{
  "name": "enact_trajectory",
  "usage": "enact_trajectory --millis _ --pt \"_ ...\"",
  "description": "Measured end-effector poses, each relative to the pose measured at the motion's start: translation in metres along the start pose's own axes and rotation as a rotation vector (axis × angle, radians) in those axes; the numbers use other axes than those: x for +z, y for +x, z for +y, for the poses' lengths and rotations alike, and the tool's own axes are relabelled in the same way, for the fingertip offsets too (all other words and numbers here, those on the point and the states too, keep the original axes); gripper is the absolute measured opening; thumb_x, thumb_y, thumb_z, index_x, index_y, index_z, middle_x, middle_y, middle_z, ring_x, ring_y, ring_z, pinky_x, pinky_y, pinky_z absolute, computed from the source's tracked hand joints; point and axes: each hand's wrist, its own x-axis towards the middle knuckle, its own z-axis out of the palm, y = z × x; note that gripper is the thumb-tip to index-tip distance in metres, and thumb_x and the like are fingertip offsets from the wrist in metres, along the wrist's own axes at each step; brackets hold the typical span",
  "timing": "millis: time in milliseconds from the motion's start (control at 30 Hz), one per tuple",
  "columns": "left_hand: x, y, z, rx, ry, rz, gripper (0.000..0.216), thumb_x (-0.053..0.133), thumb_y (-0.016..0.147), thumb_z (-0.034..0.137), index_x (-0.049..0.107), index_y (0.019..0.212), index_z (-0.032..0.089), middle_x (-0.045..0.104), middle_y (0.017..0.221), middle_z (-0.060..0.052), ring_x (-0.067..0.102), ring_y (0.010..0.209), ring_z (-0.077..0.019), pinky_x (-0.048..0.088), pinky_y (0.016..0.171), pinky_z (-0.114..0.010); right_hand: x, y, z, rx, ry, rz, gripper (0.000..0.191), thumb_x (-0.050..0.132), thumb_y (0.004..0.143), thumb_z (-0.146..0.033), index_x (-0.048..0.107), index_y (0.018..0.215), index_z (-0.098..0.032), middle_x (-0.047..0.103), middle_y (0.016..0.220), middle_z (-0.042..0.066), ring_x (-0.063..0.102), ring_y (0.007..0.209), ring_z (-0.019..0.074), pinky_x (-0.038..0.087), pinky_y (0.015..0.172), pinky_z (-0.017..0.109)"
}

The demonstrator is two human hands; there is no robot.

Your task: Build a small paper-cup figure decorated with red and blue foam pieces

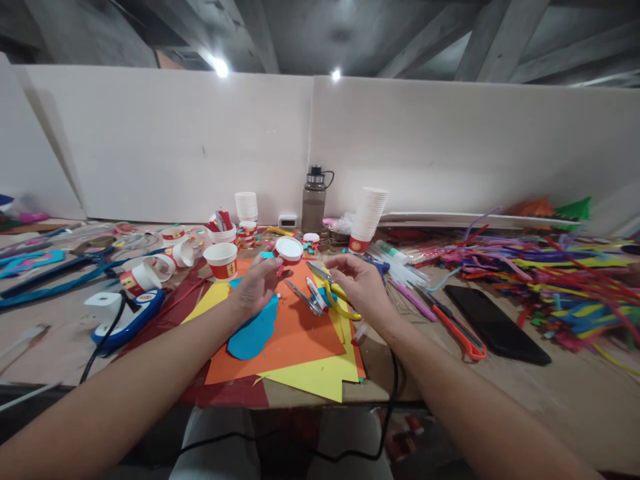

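Note:
My left hand (257,283) is closed on a short cut-down paper cup (289,249), white inside with red on its side. A small blue scrap (267,255) shows by the fingertips. My right hand (357,283) pinches yellow-handled scissors (340,301) near the pivot, blades pointing up and left; the handle loops hang outside the fingers. Below lie orange paper (300,340), yellow paper (320,379) and a rounded blue paper cutout (254,333). Between my hands rest a metal compass-like tool (303,297) and a white-and-red marker (317,293).
Paper cups (220,260) stand behind my left hand, with a tall cup stack (369,217) and a bottle (313,203) at the back. On the right lie a red-orange cutter (460,333), a phone (495,323) and many pipe cleaners (575,280). A blue power strip (133,323) sits left.

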Motion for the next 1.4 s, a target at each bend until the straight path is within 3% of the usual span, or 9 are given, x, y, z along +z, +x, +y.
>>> enact_trajectory --millis 200,533,800,1400 --pt "0.002 -0.001 -0.001 0.021 0.055 -0.016 0.033 0.073 0.063 0.029 0.063 0.093 0.021 0.071 0.087 -0.001 0.065 0.096 -0.0207 0.050 0.081 -0.034 -0.002 0.002 0.005 -0.054 -0.079 0.026 0.010 0.058 0.077 -0.024 0.064 0.083 -0.019 0.065 0.081 0.003 0.058 0.075 0.0158 0.047 0.069 0.030" --pt "0.007 -0.004 0.000 0.043 0.033 -0.091 0.055 0.072 0.065 0.024 0.059 0.118 0.022 0.071 0.104 -0.006 0.066 0.090 -0.0191 0.052 0.076 -0.031 -0.003 0.001 0.002 0.017 -0.078 0.013 0.012 0.052 0.073 -0.017 0.061 0.080 -0.019 0.059 0.072 0.001 0.051 0.066 0.0140 0.040 0.060 0.027" --pt "0.003 -0.003 -0.006 0.178 0.141 -0.169 0.057 0.071 0.070 0.026 0.058 0.124 0.022 0.069 0.110 -0.006 0.063 0.102 -0.0212 0.048 0.091 -0.033 -0.002 0.002 0.001 0.030 -0.032 -0.011 0.007 0.055 0.073 -0.022 0.059 0.078 -0.019 0.059 0.070 0.000 0.051 0.065 0.0141 0.040 0.059 0.027" --pt "-0.002 -0.002 -0.009 0.195 0.238 -0.191 0.055 0.071 0.071 0.028 0.060 0.125 0.022 0.070 0.107 -0.007 0.065 0.094 -0.0220 0.050 0.085 -0.034 -0.001 0.003 0.009 0.006 -0.137 -0.055 0.011 0.054 0.072 -0.020 0.062 0.079 -0.019 0.055 0.067 -0.001 0.047 0.061 0.0130 0.037 0.056 0.026"
